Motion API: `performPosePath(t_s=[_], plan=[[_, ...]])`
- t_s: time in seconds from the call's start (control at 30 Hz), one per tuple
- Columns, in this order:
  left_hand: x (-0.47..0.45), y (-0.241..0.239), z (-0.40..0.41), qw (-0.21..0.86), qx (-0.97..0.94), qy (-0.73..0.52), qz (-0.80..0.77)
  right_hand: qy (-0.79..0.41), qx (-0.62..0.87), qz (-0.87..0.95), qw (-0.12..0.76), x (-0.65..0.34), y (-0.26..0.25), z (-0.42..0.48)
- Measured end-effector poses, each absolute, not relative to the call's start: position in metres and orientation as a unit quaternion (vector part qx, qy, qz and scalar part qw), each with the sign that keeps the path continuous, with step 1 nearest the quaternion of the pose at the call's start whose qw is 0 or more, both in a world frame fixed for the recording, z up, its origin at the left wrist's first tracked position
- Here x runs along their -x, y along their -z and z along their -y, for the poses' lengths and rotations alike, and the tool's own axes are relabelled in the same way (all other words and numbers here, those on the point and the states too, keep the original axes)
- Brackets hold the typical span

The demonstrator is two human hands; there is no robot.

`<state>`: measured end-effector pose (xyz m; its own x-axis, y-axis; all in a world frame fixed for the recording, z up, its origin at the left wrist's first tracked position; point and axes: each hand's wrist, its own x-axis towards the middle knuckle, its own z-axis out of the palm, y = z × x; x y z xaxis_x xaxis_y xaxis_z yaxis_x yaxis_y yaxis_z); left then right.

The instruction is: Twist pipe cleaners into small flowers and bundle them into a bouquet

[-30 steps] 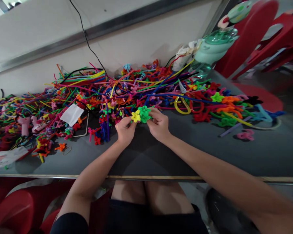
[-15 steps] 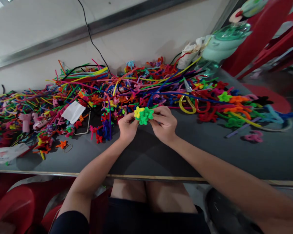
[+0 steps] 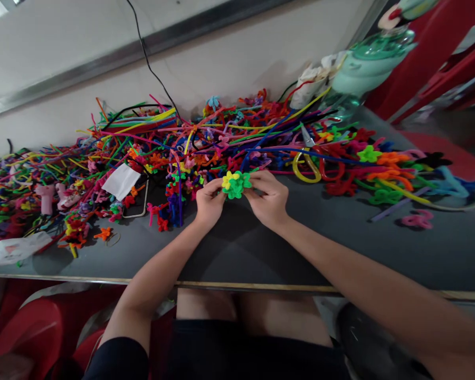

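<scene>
Between my two hands, just above the dark table [image 3: 237,253], is a pipe-cleaner flower [image 3: 237,186] with green petals and a smaller yellow flower part at its upper left. My left hand [image 3: 210,203] pinches it from the left, beside the yellow part. From the right, my right hand [image 3: 268,199] grips the green side with thumb and fingers closed. The fingertips and whatever stem lies behind the petals are partly hidden.
A dense heap of coloured pipe cleaners [image 3: 142,148] lines the wall. Scissors [image 3: 307,158] with a yellow handle lie at right, near a green bottle [image 3: 352,79] and a paper cup [image 3: 304,92]. A phone [image 3: 138,203] lies left under white paper [image 3: 121,180].
The view has shifted slightly, so the table's things appear a little farther right. Both hands still hold the flower, which has turned slightly, its yellow part nearer the front.
</scene>
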<state>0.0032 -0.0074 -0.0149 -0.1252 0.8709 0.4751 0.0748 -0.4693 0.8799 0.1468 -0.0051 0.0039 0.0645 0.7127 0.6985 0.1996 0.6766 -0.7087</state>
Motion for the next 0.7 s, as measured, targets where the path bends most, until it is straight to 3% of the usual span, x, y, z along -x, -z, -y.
performPosePath(t_s=[0.13,0.47,0.7], plan=[[0.000,0.013,0.009,0.259,-0.633,-0.601,-0.413,-0.240,0.383,0.633,0.628,-0.146,-0.004,0.007],[0.000,0.006,0.012,0.083,-0.775,-0.462,-0.423,-0.206,0.455,0.614,0.611,-0.153,-0.004,-0.005],[0.011,-0.012,0.011,0.088,-0.714,-0.503,-0.478,-0.477,0.359,0.565,0.570,-0.159,-0.004,-0.020]])
